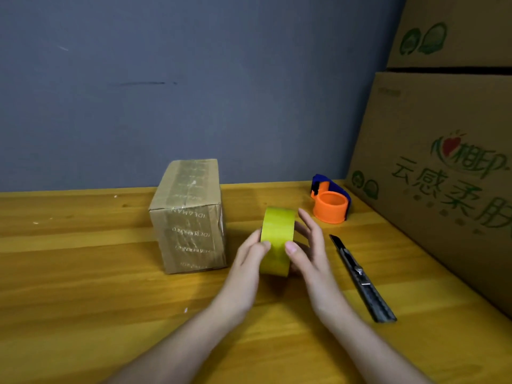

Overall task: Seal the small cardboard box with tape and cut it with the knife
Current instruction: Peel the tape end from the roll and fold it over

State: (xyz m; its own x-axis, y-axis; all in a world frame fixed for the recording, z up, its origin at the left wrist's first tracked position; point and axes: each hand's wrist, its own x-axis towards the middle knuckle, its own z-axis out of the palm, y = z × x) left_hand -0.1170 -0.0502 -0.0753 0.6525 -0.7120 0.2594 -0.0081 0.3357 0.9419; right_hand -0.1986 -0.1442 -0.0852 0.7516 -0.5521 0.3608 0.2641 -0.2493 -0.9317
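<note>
A small cardboard box [189,217] stands on the wooden table [83,273], with printed clear tape over its top and front face. Just right of it a yellow tape roll [277,236] is held upright between both hands. My left hand [249,261] grips its left edge with the thumb on the outer face. My right hand [307,245] holds the right side, thumb on the face and fingers spread behind. A dark utility knife [361,278] lies on the table to the right of my right hand, blade end pointing away.
An orange and blue tape dispenser [331,200] sits at the back right of the table. Large printed cardboard boxes [443,176] are stacked along the right edge. A grey wall [194,79] rises behind the table.
</note>
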